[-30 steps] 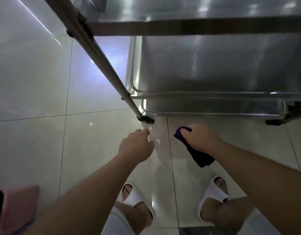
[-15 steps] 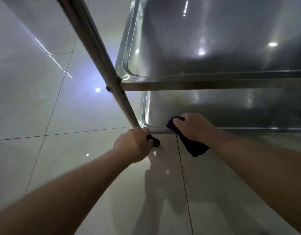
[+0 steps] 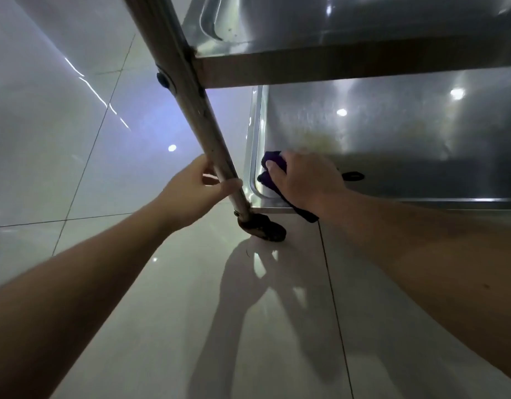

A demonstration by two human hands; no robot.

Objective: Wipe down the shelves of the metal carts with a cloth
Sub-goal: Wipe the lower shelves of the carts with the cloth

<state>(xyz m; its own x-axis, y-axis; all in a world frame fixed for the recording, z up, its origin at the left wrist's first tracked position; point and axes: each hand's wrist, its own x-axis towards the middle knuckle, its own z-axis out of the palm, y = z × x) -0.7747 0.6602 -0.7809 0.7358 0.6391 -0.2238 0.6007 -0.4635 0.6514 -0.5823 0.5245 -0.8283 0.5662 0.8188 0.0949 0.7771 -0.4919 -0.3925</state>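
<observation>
The glossy pale tiled floor (image 3: 168, 326) fills the lower frame and bears the metal cart's dark caster (image 3: 265, 228) at centre, while the cart's lowest steel shelf (image 3: 392, 133), centre right, carries a crumpled dark purple cloth (image 3: 273, 168) in its near-left corner.

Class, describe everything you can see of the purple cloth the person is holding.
The purple cloth is dark, soft-looking fabric, bunched up and mostly hidden under the right hand, which presses it onto the near left corner of the cart's bottom shelf. One crumpled end shows beyond the fingers; another end hangs over the shelf's front rim below the wrist. It lies right of the leg.
</observation>
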